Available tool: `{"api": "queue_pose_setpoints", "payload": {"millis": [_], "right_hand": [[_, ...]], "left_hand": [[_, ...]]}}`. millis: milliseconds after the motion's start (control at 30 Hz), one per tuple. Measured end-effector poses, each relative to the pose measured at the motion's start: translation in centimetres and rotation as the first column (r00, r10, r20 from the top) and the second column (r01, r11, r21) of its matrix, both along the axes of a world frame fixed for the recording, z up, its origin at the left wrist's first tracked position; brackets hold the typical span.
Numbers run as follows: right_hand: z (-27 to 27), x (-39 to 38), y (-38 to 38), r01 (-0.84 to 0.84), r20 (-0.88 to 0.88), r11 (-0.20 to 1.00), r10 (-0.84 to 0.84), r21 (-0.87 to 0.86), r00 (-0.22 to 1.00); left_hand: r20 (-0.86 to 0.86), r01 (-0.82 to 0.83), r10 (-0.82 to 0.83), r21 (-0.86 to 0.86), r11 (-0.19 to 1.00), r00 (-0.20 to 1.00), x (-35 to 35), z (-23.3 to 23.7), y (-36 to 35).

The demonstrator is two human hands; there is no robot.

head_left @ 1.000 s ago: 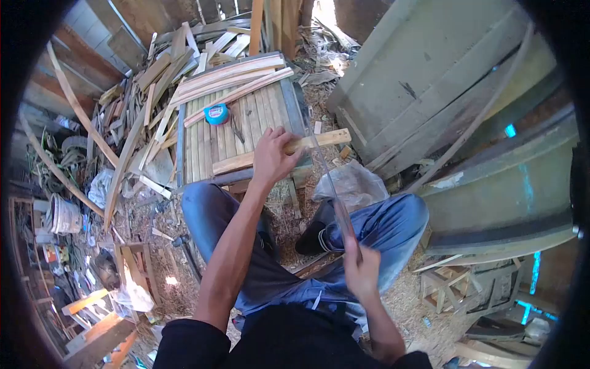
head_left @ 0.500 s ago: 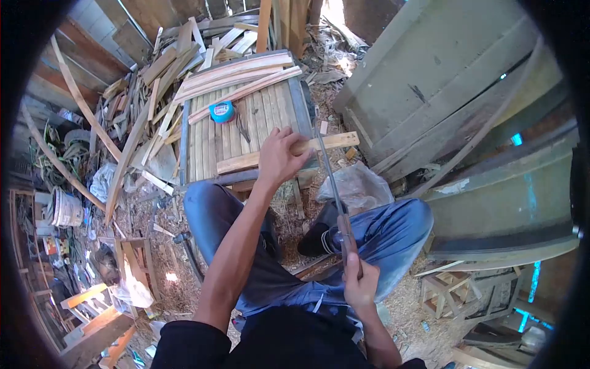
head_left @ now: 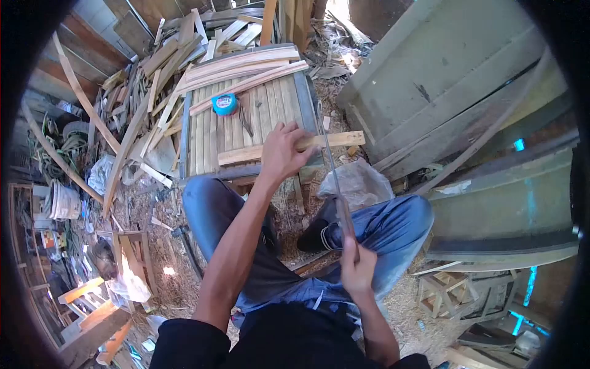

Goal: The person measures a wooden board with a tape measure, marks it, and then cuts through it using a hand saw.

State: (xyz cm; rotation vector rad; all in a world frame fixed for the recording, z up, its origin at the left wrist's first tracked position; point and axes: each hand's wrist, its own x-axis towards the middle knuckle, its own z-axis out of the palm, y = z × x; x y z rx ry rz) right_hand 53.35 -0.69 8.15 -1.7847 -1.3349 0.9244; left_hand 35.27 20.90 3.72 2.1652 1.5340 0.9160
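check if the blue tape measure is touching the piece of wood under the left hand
Apart: the head view shows a bare stretch of the slatted table between the tape measure and the piece of wood.

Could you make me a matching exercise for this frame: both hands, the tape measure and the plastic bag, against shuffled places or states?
Things
1. left hand
2. right hand
3. tape measure
4. plastic bag

Places or states
A. clear and crumpled
B. gripping the long-bladed tool
C. blue, lying on the slatted tabletop
D. on the wooden strip

Pairs: 1-D, 2-B, 3-C, 4-A
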Motion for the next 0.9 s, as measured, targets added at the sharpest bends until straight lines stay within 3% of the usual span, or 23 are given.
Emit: {"api": "queue_pose_setpoints", "payload": {"millis": [67,133,167,200,267,300,367,500,633,700,767,833,900], "right_hand": [[0.5,0.3,-1.7,0.09,-0.091,0.994,-0.095,-0.057,0.991],[1.7,-0.9,1.7,0.025,-0.006,0.995,-0.024,0.1,1.0],[0.4,-1.1,3.9,0.019,0.045,0.999,-0.02,0.039,0.999],[0.6,-2.1,7.4,0.069,0.057,0.992,-0.076,0.107,0.995],[1.9,-2.1,11.2,0.036,0.028,0.994,-0.034,-0.1,0.999],[1.5,-2.1,10.6,0.047,0.019,0.994,-0.045,-0.098,0.999],[0.5,-1.3,8.0,0.066,0.021,0.988,-0.07,0.138,0.997],[2.3,1.0,-2.1,0.024,-0.038,1.0,-0.024,0.005,0.999],[0.6,1.0,-1.7,0.04,-0.003,0.998,-0.04,-0.04,0.999],[-0.3,0.8,0.1,0.02,0.062,0.997,-0.025,0.075,0.998],[0.0,2.2,0.2,0.052,0.043,0.996,-0.055,0.078,0.998],[0.6,3.9,0.1,0.07,-0.127,0.989,-0.087,-0.132,0.988],[2.0,3.8,-1.6,0.044,-0.148,0.99,-0.065,-0.137,0.987]], "left_hand": [[0.003,0.011,-0.011,-0.01,1.0,1.0,0.2,0.4,0.4],[0.004,0.014,-0.014,0.009,1.0,1.0,0.1,0.0,0.3],[0.007,0.015,-0.015,0.041,0.999,1.0,0.2,-0.1,0.5],[0.004,0.032,-0.032,0.05,0.998,0.999,0.3,-0.1,0.6],[0.015,-0.027,0.027,0.028,0.999,1.0,0.2,-0.2,0.8],[0.005,-0.015,0.015,0.03,0.999,1.0,0.1,-0.3,0.7],[-0.022,-0.013,0.014,0.028,1.0,1.0,0.3,-0.3,0.4],[0.009,-0.02,0.021,-0.045,0.999,1.0,0.2,-0.2,0.3],[-0.01,-0.015,0.016,0.027,1.0,1.0,0.0,-0.4,0.8],[0.007,-0.027,0.027,0.07,0.997,1.0,-0.1,-0.6,1.4],[0.017,-0.037,0.037,0.033,0.999,0.999,-0.2,-0.7,1.5],[0.002,-0.035,0.035,0.036,0.999,0.999,-0.1,-0.5,1.0],[-0.005,0.022,-0.022,0.028,0.999,1.0,-0.2,-0.7,0.1]]}}
